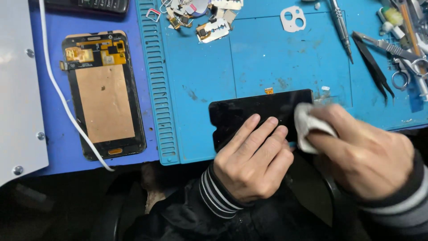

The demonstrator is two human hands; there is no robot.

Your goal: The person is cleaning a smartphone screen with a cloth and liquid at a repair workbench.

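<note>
Glossy black glass screen [261, 111], soft white cloth wad [307, 125], matt blue rubbery mat [267, 58] — scuffed, metal tweezers [374, 67]

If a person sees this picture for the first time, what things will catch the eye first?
First, the two hands at the lower centre: the left hand presses flat on a black phone screen on the blue mat, and the right hand holds a white cloth against its right end. Next, at the left, a second screen assembly lies with its copper-coloured back up.
</note>
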